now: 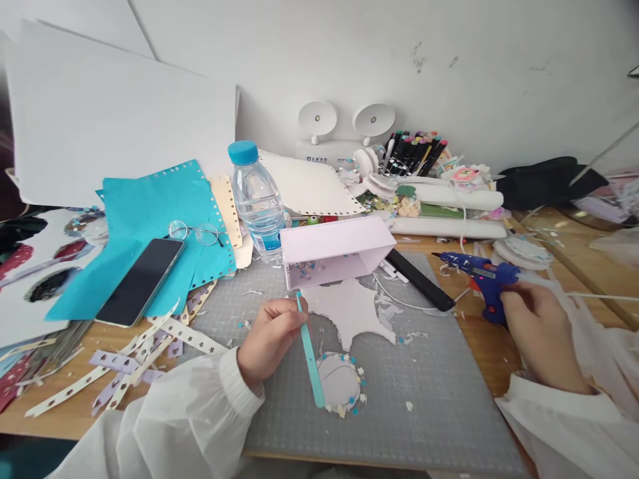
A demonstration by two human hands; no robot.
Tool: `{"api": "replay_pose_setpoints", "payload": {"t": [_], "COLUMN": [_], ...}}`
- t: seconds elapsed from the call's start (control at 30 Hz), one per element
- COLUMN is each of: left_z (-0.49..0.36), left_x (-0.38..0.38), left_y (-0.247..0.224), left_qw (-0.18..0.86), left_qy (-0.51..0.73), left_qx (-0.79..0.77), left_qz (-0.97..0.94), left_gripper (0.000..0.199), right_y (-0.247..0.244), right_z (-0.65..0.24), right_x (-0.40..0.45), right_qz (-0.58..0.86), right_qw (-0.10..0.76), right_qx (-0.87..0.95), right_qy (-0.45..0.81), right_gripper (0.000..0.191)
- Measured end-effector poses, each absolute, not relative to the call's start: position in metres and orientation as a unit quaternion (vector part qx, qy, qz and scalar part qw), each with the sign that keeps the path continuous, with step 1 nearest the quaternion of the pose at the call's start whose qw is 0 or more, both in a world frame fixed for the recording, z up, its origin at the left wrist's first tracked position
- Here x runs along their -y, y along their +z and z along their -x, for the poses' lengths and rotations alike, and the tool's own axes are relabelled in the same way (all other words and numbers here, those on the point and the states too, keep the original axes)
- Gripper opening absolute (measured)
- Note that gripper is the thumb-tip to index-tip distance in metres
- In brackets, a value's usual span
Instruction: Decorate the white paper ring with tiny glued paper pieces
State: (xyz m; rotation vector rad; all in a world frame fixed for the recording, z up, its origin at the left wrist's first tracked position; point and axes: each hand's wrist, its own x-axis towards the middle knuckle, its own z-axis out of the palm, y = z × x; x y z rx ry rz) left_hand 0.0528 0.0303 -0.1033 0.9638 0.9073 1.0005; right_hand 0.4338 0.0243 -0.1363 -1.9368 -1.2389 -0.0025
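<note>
Pinched in my left hand (pixel 273 334) is a thin turquoise strip (pixel 312 366), whose lower end lies over the left edge of a white disc (pixel 340 382). Small blue and cream flower shapes ring the disc's edge. My right hand (pixel 542 326) holds a blue glue gun (pixel 486 279) at the right, its dark nozzle pointing left. Behind my left hand stands a pale lilac open box (pixel 337 243) with small pieces inside. A white scalloped paper piece (pixel 349 311) lies in front of the box on the grey cutting mat (pixel 409 432).
A water bottle (pixel 257 199) stands left of the box. Further left are a phone (pixel 141 283), glasses (pixel 196 233) on turquoise paper (pixel 154 199), and punched strips (pixel 134 359). A black cutter (pixel 421 279) lies right of the box. Markers (pixel 417 153) stand at the back.
</note>
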Motion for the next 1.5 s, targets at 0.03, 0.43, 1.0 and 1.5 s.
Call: {"api": "replay_pose_setpoints", "payload": {"t": [0.03,0.43,1.0,1.5], "left_z": [-0.053,-0.049,-0.052,-0.054], "left_x": [-0.031,-0.027,-0.026,-0.020], "left_y": [-0.104,-0.108,-0.104,-0.107], "left_qw": [0.675,0.662,0.658,0.664], "left_qy": [0.445,0.426,0.413,0.389], "left_qx": [-0.401,-0.379,-0.260,-0.263], "left_qz": [-0.431,-0.487,-0.573,-0.582], "left_gripper": [0.035,0.042,0.042,0.041], "right_y": [-0.135,-0.114,-0.096,-0.107], "right_z": [-0.430,-0.402,-0.269,-0.268], "right_x": [-0.027,-0.036,-0.020,-0.014], "right_qz": [0.783,0.855,0.557,0.540], "right_qw": [0.396,0.355,0.490,0.458], "right_qx": [0.480,0.374,0.654,0.689], "right_qy": [0.001,-0.054,0.150,0.155], "right_gripper": [0.009,0.037,0.013,0.015]}}
